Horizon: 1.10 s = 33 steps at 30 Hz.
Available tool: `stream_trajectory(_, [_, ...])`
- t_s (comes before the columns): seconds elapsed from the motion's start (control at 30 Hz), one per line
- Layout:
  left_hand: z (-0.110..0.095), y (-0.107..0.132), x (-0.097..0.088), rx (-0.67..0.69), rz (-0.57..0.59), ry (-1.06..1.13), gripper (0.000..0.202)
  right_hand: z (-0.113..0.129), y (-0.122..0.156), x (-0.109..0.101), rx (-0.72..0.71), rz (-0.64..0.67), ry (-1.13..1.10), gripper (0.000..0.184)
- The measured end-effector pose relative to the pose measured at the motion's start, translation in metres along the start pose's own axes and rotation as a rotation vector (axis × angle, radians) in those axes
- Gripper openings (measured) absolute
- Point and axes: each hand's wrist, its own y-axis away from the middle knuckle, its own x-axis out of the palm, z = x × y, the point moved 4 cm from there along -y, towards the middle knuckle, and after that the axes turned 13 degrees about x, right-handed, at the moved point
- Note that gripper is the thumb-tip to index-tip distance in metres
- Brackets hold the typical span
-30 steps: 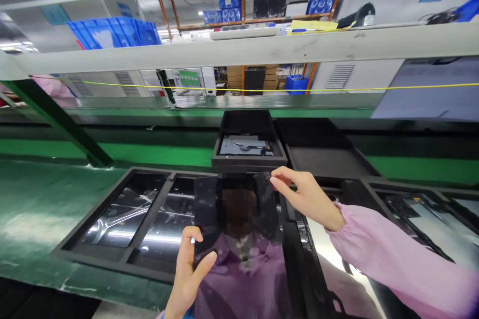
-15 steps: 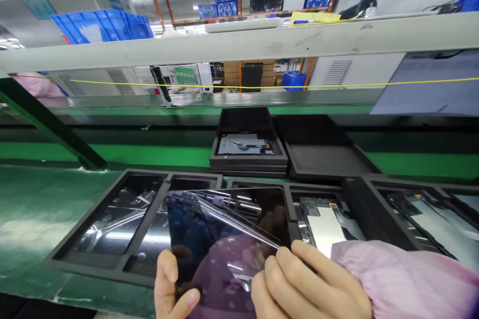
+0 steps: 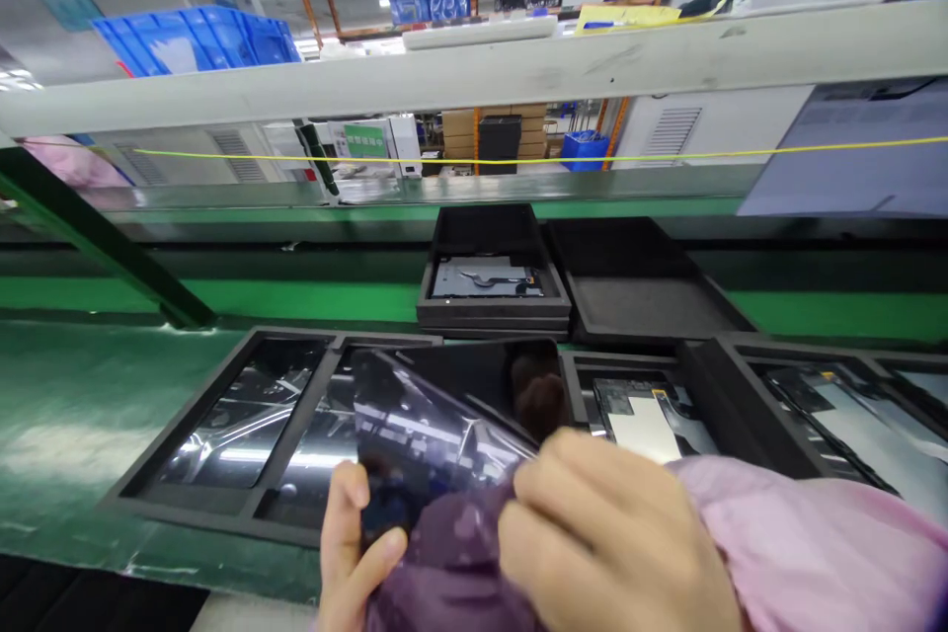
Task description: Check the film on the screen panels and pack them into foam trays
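Observation:
A glossy black tablet screen (image 3: 485, 370) is held tilted in front of me. My left hand (image 3: 357, 543) grips its left edge, with the thumb lying over the front. The closed fingers of my right hand (image 3: 592, 523) pinch a clear protective film (image 3: 444, 425), which runs in a slanting fold across the screen's glass. The right fingertips are partly hidden and a little blurred. Behind the screen, a black foam tray (image 3: 185, 513) holds dark glossy panels (image 3: 252, 415). To the right, another tray holds a screen part with its pale back (image 3: 641, 425) up.
Stacked black foam trays (image 3: 493, 316) stand at the back, the top one holding a grey-backed panel (image 3: 481, 278). Beside them leans an empty black tray (image 3: 652, 311). A green post (image 3: 104, 237) slants down at the left, and a white rail (image 3: 474, 69) crosses above the bench.
My right hand has moved slightly up and pulled the film, so its fold now crosses the screen differently and more bare glass shows at the upper right. The left hand keeps its grip.

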Motion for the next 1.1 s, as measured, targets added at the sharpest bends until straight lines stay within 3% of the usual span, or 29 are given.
stream_trajectory(0.07, [-0.002,-0.007,0.013,-0.014,-0.004,0.04,0.042,-0.021,-0.021,0.002,0.147,0.309,-0.336,0.017])
stream_trajectory(0.13, [-0.002,-0.014,0.024,-0.011,-0.012,0.077,0.04,-0.04,-0.037,0.005,0.22,0.592,-0.59,0.036])
stream_trajectory(0.2, [-0.001,-0.02,0.03,-0.025,-0.04,0.108,0.037,-0.052,-0.048,0.005,0.061,0.818,-0.647,0.053])
stream_trajectory(0.3, [0.002,-0.03,0.034,-0.055,-0.047,0.121,0.037,-0.062,-0.051,0.004,-0.254,1.014,-0.513,0.037])
stream_trajectory(0.4, [0.005,-0.04,0.037,-0.017,0.0,0.167,0.04,-0.064,-0.053,0.005,-0.298,0.933,-0.459,0.005])
stream_trajectory(0.53, [0.004,-0.05,0.039,0.058,0.048,0.215,0.039,-0.06,-0.057,0.006,-0.203,0.546,-0.456,0.024])
stream_trajectory(0.63, [-0.002,-0.05,0.041,0.081,0.036,0.167,0.039,-0.058,-0.057,0.006,-0.139,0.396,-0.455,0.025])
stream_trajectory(0.77, [-0.01,-0.044,0.049,0.022,0.031,0.181,0.039,-0.058,-0.056,0.004,-0.09,0.363,-0.44,0.024])
stream_trajectory(0.9, [-0.016,-0.039,0.054,0.056,0.0,0.177,0.036,-0.058,-0.056,0.002,-0.078,0.356,-0.453,0.024])
stream_trajectory(1.1, [-0.006,-0.044,0.044,-0.093,0.033,-0.011,0.06,-0.073,-0.052,0.008,-0.097,0.365,-0.487,0.025])
